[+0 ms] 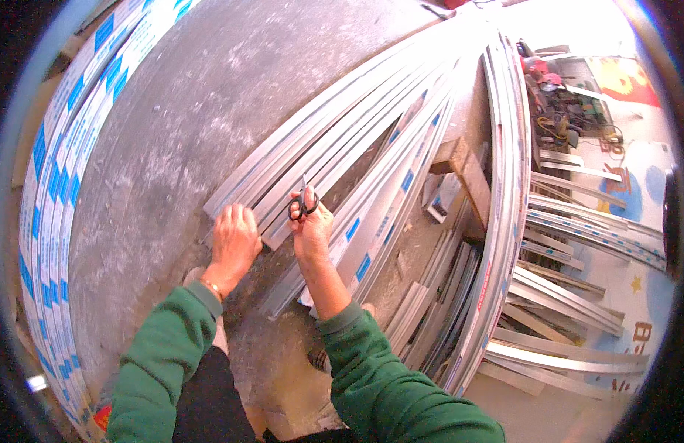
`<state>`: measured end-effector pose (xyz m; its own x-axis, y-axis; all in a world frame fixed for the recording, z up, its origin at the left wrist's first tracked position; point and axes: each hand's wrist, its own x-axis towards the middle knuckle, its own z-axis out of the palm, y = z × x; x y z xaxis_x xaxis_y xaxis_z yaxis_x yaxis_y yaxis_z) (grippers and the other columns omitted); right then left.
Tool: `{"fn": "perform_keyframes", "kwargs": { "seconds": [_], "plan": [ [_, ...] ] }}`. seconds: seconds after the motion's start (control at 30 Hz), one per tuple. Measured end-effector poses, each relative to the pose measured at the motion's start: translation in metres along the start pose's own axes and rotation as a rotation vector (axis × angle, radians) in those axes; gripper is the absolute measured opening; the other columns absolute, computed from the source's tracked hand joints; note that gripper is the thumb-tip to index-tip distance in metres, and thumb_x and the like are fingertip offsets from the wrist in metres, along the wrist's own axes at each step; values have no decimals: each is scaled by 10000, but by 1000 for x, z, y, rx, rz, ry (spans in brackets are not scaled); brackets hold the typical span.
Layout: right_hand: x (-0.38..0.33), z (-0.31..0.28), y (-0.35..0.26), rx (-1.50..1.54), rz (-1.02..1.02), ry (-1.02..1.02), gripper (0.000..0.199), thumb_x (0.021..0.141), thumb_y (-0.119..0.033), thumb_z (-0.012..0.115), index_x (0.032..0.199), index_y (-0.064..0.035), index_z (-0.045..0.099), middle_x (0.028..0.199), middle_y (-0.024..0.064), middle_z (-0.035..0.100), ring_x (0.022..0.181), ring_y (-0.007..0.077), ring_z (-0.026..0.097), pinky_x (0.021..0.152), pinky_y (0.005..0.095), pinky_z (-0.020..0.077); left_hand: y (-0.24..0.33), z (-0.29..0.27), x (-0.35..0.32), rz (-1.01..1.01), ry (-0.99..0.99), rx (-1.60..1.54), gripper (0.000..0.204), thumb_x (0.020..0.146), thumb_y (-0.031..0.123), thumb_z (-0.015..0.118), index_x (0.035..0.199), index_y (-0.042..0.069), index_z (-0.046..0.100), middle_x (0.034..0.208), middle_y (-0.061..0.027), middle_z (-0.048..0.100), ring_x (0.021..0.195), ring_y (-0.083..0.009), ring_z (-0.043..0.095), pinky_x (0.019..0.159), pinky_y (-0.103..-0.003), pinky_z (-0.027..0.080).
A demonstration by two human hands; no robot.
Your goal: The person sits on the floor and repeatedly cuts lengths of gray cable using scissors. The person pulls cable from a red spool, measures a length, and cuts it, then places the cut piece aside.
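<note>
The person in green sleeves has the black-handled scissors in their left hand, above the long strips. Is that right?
Not quite: it's the right hand. The head view shows the person in green sleeves has the black-handled scissors in that hand, above the long strips. The left hand has no scissors.

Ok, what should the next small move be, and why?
Probably bring the scissors left toward the near ends of the long pale profiles: the right hand holds them, and the left hand is at those ends.
</note>
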<state>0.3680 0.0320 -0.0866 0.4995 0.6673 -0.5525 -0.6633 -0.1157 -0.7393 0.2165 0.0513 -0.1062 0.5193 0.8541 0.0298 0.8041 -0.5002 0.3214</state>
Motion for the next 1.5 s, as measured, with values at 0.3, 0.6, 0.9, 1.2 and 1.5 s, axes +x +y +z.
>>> {"fn": "perform_keyframes", "kwargs": {
  "seconds": [0.3,0.6,0.9,1.2,1.5],
  "plan": [
    [80,0,-60,-190,-135,27,374,940,-366,653,910,4,608,666,-1,566,535,53,510,423,191,354,-2,-2,-1,2,-6,-18,478,610,207,825,942,33,528,979,-129,516,966,-305,527,819,-406,465],
    [143,3,-110,-214,-163,75,359,927,-320,678,878,24,587,642,20,556,522,85,515,409,209,348,0,-9,-1,-3,-30,-35,460,614,197,818,926,34,522,954,-128,502,950,-307,522,813,-406,463],
    [171,-1,-132,-234,-151,53,361,928,-332,671,891,18,593,638,7,561,520,90,506,419,216,356,-1,-9,-1,3,1,-82,451,631,203,812,925,34,516,959,-127,507,954,-306,527,821,-406,458],
    [193,-8,-137,-224,-123,64,380,911,-351,687,909,20,605,652,30,582,508,89,499,414,210,366,2,-12,0,-30,-66,-17,451,638,218,815,939,38,531,973,-130,517,968,-308,529,812,-404,459],
    [68,6,-108,-681,170,-587,406,982,-384,541,1101,-10,644,755,22,614,619,80,545,494,188,360,-59,-52,-45,-321,63,-484,240,812,186,710,996,71,607,995,-120,609,935,-312,622,774,-416,503]
  ]
}}
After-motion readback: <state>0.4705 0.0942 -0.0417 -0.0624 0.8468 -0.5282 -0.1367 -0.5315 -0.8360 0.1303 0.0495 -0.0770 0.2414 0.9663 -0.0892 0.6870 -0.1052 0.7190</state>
